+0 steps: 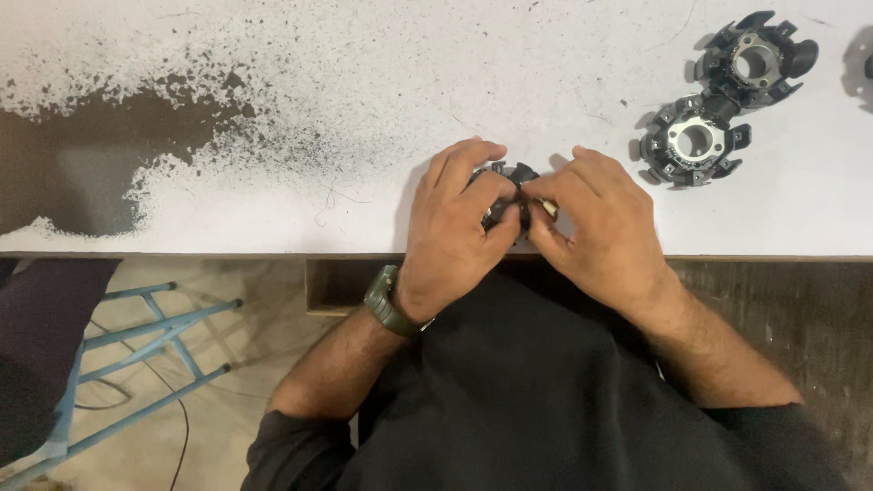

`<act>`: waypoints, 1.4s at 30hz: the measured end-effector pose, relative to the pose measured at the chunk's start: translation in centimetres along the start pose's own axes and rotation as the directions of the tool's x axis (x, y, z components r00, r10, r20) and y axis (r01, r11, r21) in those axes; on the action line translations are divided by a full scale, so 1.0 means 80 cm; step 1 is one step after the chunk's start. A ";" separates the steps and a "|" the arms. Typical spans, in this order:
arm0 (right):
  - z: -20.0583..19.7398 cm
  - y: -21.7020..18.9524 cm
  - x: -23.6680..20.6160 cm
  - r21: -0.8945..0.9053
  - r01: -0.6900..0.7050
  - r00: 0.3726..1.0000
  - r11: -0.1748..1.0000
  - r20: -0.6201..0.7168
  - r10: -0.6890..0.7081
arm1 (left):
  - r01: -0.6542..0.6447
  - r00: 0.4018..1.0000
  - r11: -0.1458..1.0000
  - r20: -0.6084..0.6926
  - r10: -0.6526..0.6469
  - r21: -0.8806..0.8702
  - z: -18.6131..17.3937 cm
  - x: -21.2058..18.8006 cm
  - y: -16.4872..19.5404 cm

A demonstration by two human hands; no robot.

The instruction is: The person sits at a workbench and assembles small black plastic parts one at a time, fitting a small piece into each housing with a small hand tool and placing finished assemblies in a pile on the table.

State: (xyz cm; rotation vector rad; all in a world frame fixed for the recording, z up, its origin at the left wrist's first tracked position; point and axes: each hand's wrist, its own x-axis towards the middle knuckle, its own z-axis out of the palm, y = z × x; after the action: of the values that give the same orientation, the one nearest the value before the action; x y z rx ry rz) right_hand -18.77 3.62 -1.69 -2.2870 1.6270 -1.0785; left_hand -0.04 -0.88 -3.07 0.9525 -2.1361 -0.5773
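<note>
Both hands meet at the front edge of a worn white table. My left hand, with a dark green watch on its wrist, wraps over a small black toothed ring-shaped part and hides most of it. My right hand pinches the same part from the right with thumb and forefinger. Only the top rim of the part shows between the fingers.
Two similar black toothed ring parts with metal centres lie at the back right, one nearer and one behind it. The tabletop's paint is chipped dark at the left. A blue metal frame stands under the table at the left.
</note>
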 end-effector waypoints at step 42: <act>-0.004 -0.010 -0.005 -0.043 0.084 0.996 0.996 -0.013 -0.085 | 0.021 0.993 0.996 -0.120 -0.010 0.089 0.010 -0.002 -0.007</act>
State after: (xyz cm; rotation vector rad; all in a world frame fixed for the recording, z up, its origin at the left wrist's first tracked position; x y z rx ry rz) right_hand -18.43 4.39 -1.26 -2.4003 1.5860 -1.0921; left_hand -0.27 -1.03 -4.01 1.0280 -2.0633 -0.4238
